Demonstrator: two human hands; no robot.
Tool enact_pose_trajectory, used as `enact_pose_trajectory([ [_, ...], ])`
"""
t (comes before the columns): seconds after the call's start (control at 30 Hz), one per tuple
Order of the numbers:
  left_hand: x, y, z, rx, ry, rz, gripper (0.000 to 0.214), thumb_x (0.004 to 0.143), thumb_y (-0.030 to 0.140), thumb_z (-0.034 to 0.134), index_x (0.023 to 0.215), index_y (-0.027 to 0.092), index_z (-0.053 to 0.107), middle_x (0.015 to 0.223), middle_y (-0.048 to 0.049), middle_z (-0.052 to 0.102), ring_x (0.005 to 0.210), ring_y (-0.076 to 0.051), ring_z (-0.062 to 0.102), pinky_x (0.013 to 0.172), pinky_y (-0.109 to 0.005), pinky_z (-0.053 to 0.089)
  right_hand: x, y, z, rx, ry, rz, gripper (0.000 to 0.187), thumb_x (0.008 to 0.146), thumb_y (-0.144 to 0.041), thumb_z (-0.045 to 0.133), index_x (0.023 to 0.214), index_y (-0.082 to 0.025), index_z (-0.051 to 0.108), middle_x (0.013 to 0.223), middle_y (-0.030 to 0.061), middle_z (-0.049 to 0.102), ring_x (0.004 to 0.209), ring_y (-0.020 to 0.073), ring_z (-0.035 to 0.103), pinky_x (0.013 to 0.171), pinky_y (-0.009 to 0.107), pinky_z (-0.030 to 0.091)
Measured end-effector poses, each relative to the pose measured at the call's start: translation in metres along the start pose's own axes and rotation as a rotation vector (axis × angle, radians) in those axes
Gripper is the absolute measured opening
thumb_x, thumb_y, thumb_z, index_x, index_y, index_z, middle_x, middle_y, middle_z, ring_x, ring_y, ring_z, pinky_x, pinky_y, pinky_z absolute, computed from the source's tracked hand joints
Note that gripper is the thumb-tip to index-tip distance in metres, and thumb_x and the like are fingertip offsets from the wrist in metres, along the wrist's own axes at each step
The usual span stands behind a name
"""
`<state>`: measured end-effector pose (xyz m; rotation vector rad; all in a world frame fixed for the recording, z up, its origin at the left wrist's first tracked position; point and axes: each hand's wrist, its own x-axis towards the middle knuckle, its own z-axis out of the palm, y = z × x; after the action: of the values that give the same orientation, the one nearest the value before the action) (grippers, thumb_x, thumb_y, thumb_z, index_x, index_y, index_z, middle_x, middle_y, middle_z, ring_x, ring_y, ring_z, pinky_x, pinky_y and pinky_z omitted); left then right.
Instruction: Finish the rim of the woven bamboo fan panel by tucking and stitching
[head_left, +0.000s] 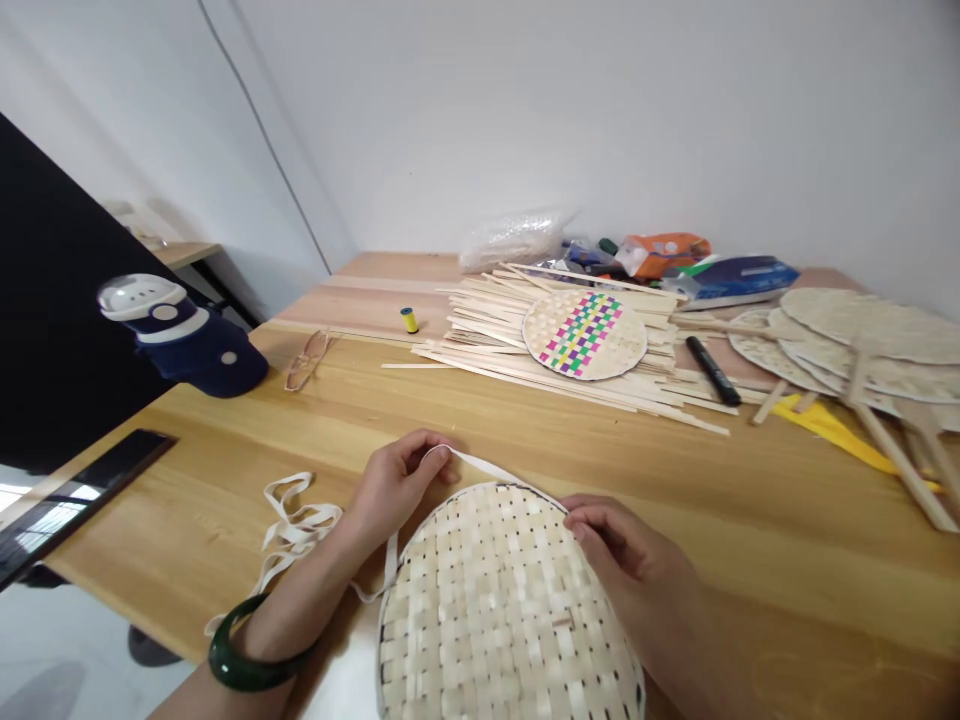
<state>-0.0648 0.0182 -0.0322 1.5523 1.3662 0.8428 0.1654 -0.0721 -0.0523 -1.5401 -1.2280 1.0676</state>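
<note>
A round panel woven from pale flat strips [502, 600] lies low in the middle of the head view, its lower edge cut off by the frame. White fabric tape [480, 464] runs from my left hand to the panel's top right rim. My left hand [401, 485] pinches the tape just above the rim, with a green bangle [247, 650] on that wrist. At the upper right rim, my right hand [626, 550] grips the panel's edge where the tape meets it. Loose tape [300, 530] lies in loops left of my left forearm.
Behind the panel, wooden strips [487, 320] are heaped under a coloured woven disc [585, 336]. A black marker [712, 372] and several woven fans [862, 340] lie right. Yellow thread spool [409, 320], glasses [307, 360], blue flask [187, 335] and phone [82, 500] are left.
</note>
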Motion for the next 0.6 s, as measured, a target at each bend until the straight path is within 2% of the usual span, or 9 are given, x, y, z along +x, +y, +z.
enact_pose_trajectory([
  [0.13, -0.001, 0.004, -0.001, -0.078, -0.032, -0.053, 0.022, 0.085, 0.039, 0.058, 0.082, 0.017, 0.062, 0.071, -0.0014, 0.07, 0.067, -0.015, 0.066, 0.071, -0.027, 0.052, -0.001, 0.006, -0.001, 0.036, -0.009, -0.022, 0.017, 0.086, -0.039, 0.057, 0.083, -0.024, 0.065, 0.108, 0.0058, 0.064, 0.1, 0.022, 0.06, 0.08, 0.029, 0.052],
  [0.3, -0.002, 0.003, 0.0, -0.202, -0.041, -0.084, 0.023, 0.086, 0.04, 0.06, 0.085, 0.017, 0.06, 0.078, -0.0017, 0.072, 0.059, -0.011, 0.065, 0.059, -0.022, 0.051, -0.001, 0.01, -0.003, 0.097, 0.013, -0.054, 0.016, 0.088, -0.037, 0.057, 0.084, -0.025, 0.066, 0.111, 0.0076, 0.062, 0.106, 0.023, 0.058, 0.082, 0.029, 0.052],
  [0.4, -0.002, 0.0, 0.001, -0.306, -0.025, -0.122, 0.025, 0.085, 0.042, 0.062, 0.088, 0.018, 0.059, 0.073, -0.0003, 0.071, 0.051, -0.01, 0.062, 0.051, -0.02, 0.048, 0.001, 0.007, -0.005, 0.098, -0.057, -0.06, 0.018, 0.086, -0.039, 0.059, 0.082, -0.025, 0.069, 0.114, 0.0075, 0.062, 0.107, 0.0241, 0.058, 0.083, 0.03, 0.051],
  [0.47, -0.002, 0.001, 0.002, -0.362, -0.011, -0.144, 0.027, 0.083, 0.044, 0.064, 0.088, 0.018, 0.058, 0.07, -0.0001, 0.071, 0.047, -0.009, 0.06, 0.047, -0.019, 0.047, 0.002, 0.003, -0.007, 0.07, -0.137, -0.039, 0.019, 0.086, -0.04, 0.059, 0.08, -0.025, 0.07, 0.109, 0.0063, 0.064, 0.1, 0.023, 0.06, 0.079, 0.029, 0.05],
  [0.53, -0.003, 0.004, 0.003, -0.393, 0.01, -0.161, 0.028, 0.081, 0.044, 0.066, 0.087, 0.017, 0.058, 0.069, -0.0001, 0.071, 0.044, -0.009, 0.059, 0.044, -0.019, 0.046, 0.002, -0.001, -0.01, 0.025, -0.222, 0.014, 0.021, 0.086, -0.04, 0.057, 0.078, -0.024, 0.069, 0.091, 0.0041, 0.065, 0.082, 0.0192, 0.06, 0.067, 0.027, 0.047],
  [0.6, -0.005, 0.007, 0.005, -0.407, 0.026, -0.171, 0.029, 0.08, 0.044, 0.067, 0.086, 0.017, 0.058, 0.07, -0.0002, 0.07, 0.042, -0.009, 0.058, 0.041, -0.018, 0.043, 0.002, -0.004, -0.013, 0.001, -0.291, 0.069, 0.023, 0.086, -0.041, 0.056, 0.077, -0.023, 0.068, 0.072, 0.0009, 0.06, 0.064, 0.0152, 0.052, 0.056, 0.024, 0.04],
])
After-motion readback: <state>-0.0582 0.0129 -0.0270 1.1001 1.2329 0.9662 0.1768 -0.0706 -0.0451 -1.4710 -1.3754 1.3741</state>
